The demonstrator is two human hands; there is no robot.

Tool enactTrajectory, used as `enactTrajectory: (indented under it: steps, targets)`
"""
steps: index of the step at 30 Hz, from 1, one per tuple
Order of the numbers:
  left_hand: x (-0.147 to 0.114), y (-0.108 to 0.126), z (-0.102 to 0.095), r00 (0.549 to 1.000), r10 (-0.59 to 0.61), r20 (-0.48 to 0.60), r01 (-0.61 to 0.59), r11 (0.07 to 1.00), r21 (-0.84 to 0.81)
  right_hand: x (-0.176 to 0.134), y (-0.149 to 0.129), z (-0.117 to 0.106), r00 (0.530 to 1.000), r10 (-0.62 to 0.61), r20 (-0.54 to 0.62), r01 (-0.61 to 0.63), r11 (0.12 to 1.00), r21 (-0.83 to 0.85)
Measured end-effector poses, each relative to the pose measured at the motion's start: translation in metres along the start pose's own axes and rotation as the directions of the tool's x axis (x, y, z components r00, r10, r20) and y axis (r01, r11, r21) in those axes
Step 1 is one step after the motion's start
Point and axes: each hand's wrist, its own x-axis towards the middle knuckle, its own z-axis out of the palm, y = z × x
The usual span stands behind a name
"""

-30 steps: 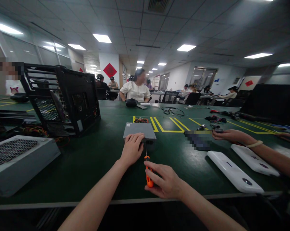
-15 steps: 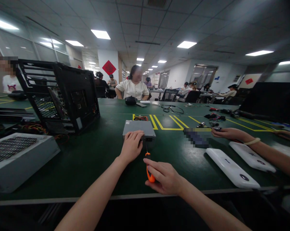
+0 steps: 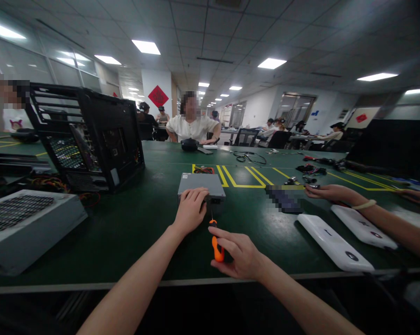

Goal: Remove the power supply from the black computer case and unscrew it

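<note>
A grey computer power supply (image 3: 210, 181) lies on the green table in front of me, its socket side towards me. My left hand (image 3: 192, 211) grips its near left edge, fingers over the top and thumb down the near face. In my right hand (image 3: 241, 253) is a screwdriver (image 3: 217, 251) with an orange and black handle, held between fingers and thumb. Its thin shaft points away from me to the near face of the power supply, just right of my left hand. The exact spot where the tip meets the unit is too small to make out.
An open black computer case (image 3: 108, 139) stands at left, behind a larger power supply (image 3: 38, 223). Two white devices (image 3: 335, 242) lie at right, near a co-worker's hand (image 3: 338, 193) holding a small metal part. Cables (image 3: 250, 157) lie farther back; a person sits opposite.
My right fingers have shifted slightly around the screwdriver handle, showing more orange. My left hand and the power supply stay put. The person opposite has leaned and moved an arm.
</note>
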Motion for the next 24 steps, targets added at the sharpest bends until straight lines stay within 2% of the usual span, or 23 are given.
enactTrajectory:
  steps: [2,8,14,20,24]
  targets:
    - [-0.0001,-0.0001,0.0001,1.000,-0.003,0.006,0.003,1.000,-0.004,-0.0010,0.0008,0.0000,1.000,0.013,-0.013,-0.013,1.000,0.011]
    - [-0.0003,-0.0003,0.0001,1.000,-0.003,0.000,0.003,1.000,-0.004,0.0029,-0.0010,-0.0059,0.995,-0.033,0.093,0.037,0.998,-0.041]
    - [0.0001,0.0005,-0.0004,1.000,-0.009,0.001,0.009,1.000,-0.005,-0.0005,-0.0005,0.0003,1.000,0.011,-0.009,-0.011,1.000,-0.008]
    - [0.0008,0.0012,0.0012,1.000,-0.026,-0.007,0.026,1.000,0.003,0.0051,-0.0004,-0.0048,0.993,-0.030,0.116,0.037,0.998,-0.055]
    - [0.0010,0.0022,0.0014,0.999,-0.032,-0.019,0.031,0.999,-0.004,0.0022,0.0008,0.0002,0.998,-0.053,0.021,0.054,0.996,-0.070]
